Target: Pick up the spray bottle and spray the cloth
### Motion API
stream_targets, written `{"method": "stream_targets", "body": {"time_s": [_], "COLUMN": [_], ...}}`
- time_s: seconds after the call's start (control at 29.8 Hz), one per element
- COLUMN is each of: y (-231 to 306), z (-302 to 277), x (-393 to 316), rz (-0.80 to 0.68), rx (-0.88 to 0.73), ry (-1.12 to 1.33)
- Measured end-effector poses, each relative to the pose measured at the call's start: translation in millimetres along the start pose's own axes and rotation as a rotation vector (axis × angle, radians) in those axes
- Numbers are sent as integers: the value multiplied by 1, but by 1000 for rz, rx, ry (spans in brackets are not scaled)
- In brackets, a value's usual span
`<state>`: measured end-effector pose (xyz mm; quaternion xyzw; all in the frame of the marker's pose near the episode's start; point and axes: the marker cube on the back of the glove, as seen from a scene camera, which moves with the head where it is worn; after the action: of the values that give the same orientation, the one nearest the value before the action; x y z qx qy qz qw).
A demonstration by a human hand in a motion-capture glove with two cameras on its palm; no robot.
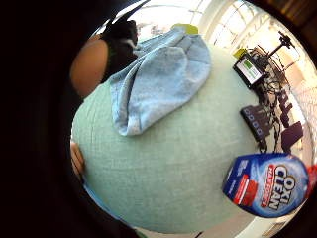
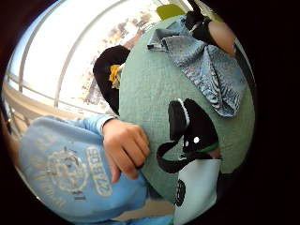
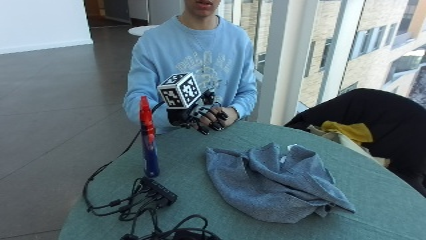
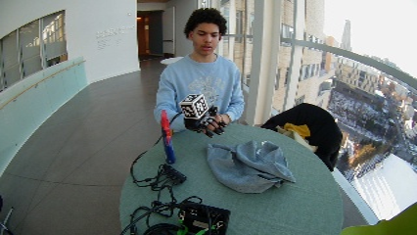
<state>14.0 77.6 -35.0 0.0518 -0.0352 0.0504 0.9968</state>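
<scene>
Round table covered in pale green woven fabric [image 3: 279, 227]; a person in a light blue printed sweatshirt [image 3: 193, 55] sits at its far edge.

Black-gloved right hand [image 3: 203, 116]: raised above the table edge in front of the person's chest, fingers loosely curled and hanging downward, holding nothing.

Bare left hand [image 2: 125, 149]: resting at the table edge, fingers curled under, close beside the gloved hand.

Tall blue spray bottle with red trigger top and an OxiClean label [image 3: 148, 140]: upright on the table, on the gloved hand's side, near it but apart and untouched.

Crumpled light blue terry cloth [image 3: 273, 182]: heaped mid-table, well apart from the bottle.

Small black box with trailing black cables [image 3: 158, 191]: just beside the bottle's base, toward the near edge.

Black jacket with a yellow item [image 3: 363, 125]: draped on a chair beyond the table.
</scene>
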Motion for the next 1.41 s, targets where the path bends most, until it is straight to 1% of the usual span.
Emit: {"method": "stream_targets", "body": {"time_s": [0.37, 0.57, 0.64, 0.81, 0.87, 0.97, 1.04, 1.14, 1.24, 1.31, 1.41], "y": [75, 93, 106, 136, 141, 148, 150, 154, 164, 166, 157], "z": [-31, -51, -55, -62, -65, -71, -73, -72, -70, -68, -65], "x": [19, 38, 43, 53, 58, 64, 72, 84, 96, 103, 115], "rz": [137, 164, 196, 331, 390, 478, 484, 451, 441, 469, 554], "rx": [86, 86, 109, 226, 276, 282, 336, 436, 431, 444, 511], "ry": [-14, -34, -72, -268, -308, -373, -402, -414, -456, -496, -550]}}
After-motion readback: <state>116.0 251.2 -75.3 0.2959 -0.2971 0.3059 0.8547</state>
